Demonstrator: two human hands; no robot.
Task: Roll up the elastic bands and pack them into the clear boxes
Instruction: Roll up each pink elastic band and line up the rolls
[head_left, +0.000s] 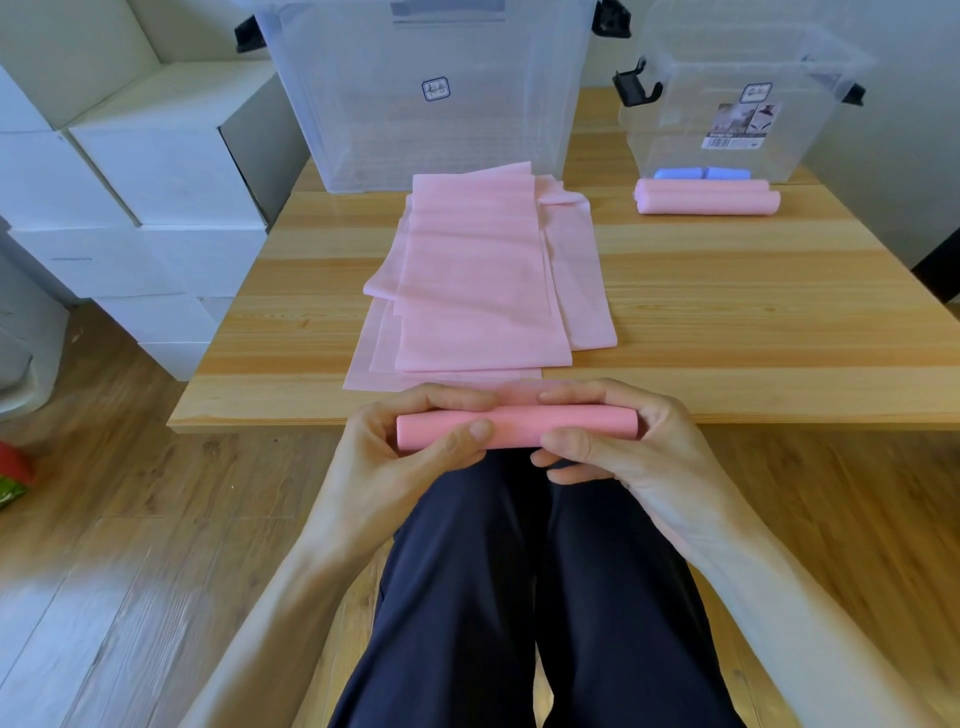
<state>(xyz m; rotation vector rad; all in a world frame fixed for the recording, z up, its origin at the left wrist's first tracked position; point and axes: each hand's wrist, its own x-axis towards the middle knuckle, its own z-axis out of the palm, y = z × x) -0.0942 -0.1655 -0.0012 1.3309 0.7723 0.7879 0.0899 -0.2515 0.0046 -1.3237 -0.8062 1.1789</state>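
Pinching pink roll (517, 427), left hand (395, 457), right hand (618, 447)

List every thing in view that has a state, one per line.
Left hand: grips the pink roll.
Right hand: grips the same roll.
Pink roll: partly rolled, its tail on the table.
Flat pink bands: unrolled, stacked.
Two finished rolls: on the table, unpacked.
Small box: holds blue rolls.
Large box: contents unclear.

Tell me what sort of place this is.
Probably a small home or workshop packing station: a light wooden table holds flat pink elastic bands and clear storage boxes, with white cartons stacked alongside on a wood-look floor.
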